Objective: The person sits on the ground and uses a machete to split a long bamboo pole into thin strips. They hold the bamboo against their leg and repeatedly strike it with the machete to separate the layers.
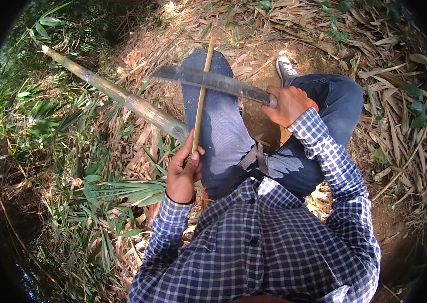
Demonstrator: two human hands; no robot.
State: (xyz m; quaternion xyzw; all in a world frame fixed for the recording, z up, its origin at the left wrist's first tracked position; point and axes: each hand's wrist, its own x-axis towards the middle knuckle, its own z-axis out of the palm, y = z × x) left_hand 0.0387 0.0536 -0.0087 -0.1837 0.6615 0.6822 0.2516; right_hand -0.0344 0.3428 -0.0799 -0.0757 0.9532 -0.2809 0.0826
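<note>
My left hand (pixel 184 169) is closed round the lower end of a thin bamboo strip (pixel 201 108), thumb pressed on it. The strip points away from me, over my left thigh. My right hand (pixel 289 105) grips the handle of a machete (pixel 206 81); an orange bit of the handle shows behind the wrist. Its long dark blade reaches to the left and crosses over the upper part of the strip. Whether the blade touches the strip, I cannot tell. A small curled shaving (pixel 189 103) lies on my left trouser leg.
A thick bamboo pole (pixel 145 108) slants from the upper left to beside my left leg. Dry leaves (pixel 400 131) litter the ground on the right. Green bamboo leaves (pixel 127 192) and undergrowth fill the left side. My shoe (pixel 285 69) rests on bare soil ahead.
</note>
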